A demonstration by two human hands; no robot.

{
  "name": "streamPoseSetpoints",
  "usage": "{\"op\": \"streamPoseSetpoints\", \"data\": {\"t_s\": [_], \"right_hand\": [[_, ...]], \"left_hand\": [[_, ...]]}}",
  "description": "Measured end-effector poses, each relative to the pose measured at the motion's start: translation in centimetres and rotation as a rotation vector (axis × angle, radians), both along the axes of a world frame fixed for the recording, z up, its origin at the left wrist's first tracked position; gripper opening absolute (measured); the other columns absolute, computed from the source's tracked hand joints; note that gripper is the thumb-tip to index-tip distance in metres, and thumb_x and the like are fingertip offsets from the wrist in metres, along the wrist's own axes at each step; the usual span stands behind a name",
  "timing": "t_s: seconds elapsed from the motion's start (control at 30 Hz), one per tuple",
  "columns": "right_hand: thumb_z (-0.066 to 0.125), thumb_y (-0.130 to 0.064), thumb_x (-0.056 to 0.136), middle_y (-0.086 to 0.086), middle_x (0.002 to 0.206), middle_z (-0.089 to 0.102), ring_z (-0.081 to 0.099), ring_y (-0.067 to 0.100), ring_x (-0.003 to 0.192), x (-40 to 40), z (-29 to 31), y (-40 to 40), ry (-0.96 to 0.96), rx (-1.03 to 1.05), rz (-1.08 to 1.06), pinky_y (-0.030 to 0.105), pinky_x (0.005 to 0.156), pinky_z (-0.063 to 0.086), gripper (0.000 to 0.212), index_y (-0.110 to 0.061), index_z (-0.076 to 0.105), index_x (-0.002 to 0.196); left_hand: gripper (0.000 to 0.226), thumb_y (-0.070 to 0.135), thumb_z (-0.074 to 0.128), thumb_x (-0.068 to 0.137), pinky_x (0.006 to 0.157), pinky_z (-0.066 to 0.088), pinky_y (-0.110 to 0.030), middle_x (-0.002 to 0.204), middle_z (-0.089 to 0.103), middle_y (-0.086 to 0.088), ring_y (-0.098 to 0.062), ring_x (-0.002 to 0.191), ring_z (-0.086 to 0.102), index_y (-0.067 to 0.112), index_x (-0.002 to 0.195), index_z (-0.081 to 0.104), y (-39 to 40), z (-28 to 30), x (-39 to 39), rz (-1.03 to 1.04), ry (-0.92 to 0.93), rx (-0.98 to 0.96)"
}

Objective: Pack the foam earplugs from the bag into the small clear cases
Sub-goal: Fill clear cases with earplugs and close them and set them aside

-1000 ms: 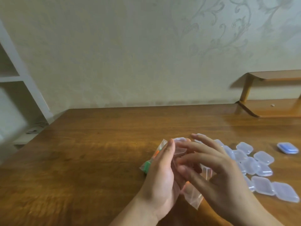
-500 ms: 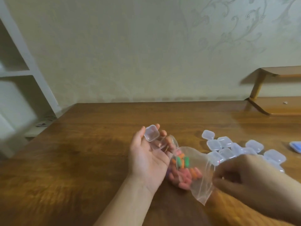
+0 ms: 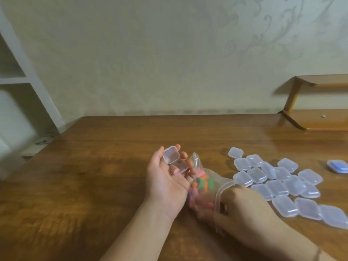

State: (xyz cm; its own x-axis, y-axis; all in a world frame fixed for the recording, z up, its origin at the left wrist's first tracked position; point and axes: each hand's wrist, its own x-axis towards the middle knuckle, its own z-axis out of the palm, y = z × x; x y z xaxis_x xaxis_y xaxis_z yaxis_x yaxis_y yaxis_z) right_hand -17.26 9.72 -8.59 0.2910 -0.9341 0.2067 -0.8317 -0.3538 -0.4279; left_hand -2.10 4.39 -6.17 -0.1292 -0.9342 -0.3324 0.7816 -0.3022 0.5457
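My left hand (image 3: 167, 182) lies palm up and spread above the counter (image 3: 98, 185), cradling an open case (image 3: 175, 162) on its fingers: a small, clear, rounded-square box of thin hard plastic, its hinged lid tipped up toward the fingertips. Just right of it sits the bag (image 3: 206, 185), a soft, crinkled, see-through pouch with a ribbed zip strip, and my right hand (image 3: 239, 210) is pushed into its mouth; the fingers blur behind the film, so I cannot tell whether they pinch anything. Inside the bag the foam earplugs (image 3: 204, 182) bunch together, stubby matte cylinders in orange, green and pink. To the right, the empty cases (image 3: 278, 182) lie in a loose, touching cluster, glossy and faintly bluish, all closed. Farther right, apart from them, is a blue-filled case (image 3: 338, 166). The counter is dark, glossy wood with strong grain. Behind it stands a pale wall with faint scroll patterns, a white shelf unit (image 3: 20, 80) at left and a low wooden rack (image 3: 318, 117) at right.
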Motion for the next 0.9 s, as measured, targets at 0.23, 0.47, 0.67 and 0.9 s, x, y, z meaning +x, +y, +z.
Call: {"op": "streamPoseSetpoints", "data": {"t_s": [0.23,0.47,0.67,0.9], "right_hand": [[0.069,-0.044,0.079,-0.016,0.063,0.063,0.057,0.006,0.059,-0.3,1.6,0.6,-0.038,-0.021,-0.063,0.026,0.046,0.046,0.016,-0.04,0.06,0.066],[0.074,-0.02,0.08,-0.008,0.06,0.07,0.058,0.009,0.041,-5.0,7.2,2.5,-0.435,-0.024,-0.1,0.014,0.042,0.042,0.014,-0.029,0.071,0.069],[0.082,-0.018,0.074,-0.02,0.097,0.072,0.063,0.011,0.056,-2.5,5.7,2.7,-0.454,-0.319,-0.052,0.029,0.046,0.048,0.022,-0.031,0.069,0.086],[0.074,-0.032,0.077,-0.019,0.084,0.072,0.056,0.001,0.048,-1.6,3.3,1.8,-0.366,-0.341,-0.044,0.02,0.046,0.045,0.012,-0.034,0.069,0.088]], "left_hand": [[0.04,0.044,0.051,0.094,0.063,0.047,-0.033,0.083,0.059,-0.009,-0.021,0.072,0.055,0.009,0.102,0.068,-0.1,0.0,0.1,-0.009,-0.006,0.009],[0.04,0.042,0.051,0.095,0.063,0.049,-0.032,0.08,0.063,-0.009,-0.02,0.067,0.057,0.009,0.11,0.068,0.5,0.7,-0.3,-0.064,-0.115,-0.066],[0.044,0.048,0.055,0.091,0.079,0.05,-0.042,0.093,0.069,-0.014,-0.027,0.082,0.066,0.011,0.111,0.07,2.2,0.1,-1.1,-0.384,-0.346,-0.241],[0.049,0.047,0.042,0.098,0.056,0.039,-0.031,0.089,0.069,-0.018,-0.021,0.065,0.065,0.01,0.123,0.062,2.8,0.7,-1.2,-0.529,-0.35,-0.307]]}}
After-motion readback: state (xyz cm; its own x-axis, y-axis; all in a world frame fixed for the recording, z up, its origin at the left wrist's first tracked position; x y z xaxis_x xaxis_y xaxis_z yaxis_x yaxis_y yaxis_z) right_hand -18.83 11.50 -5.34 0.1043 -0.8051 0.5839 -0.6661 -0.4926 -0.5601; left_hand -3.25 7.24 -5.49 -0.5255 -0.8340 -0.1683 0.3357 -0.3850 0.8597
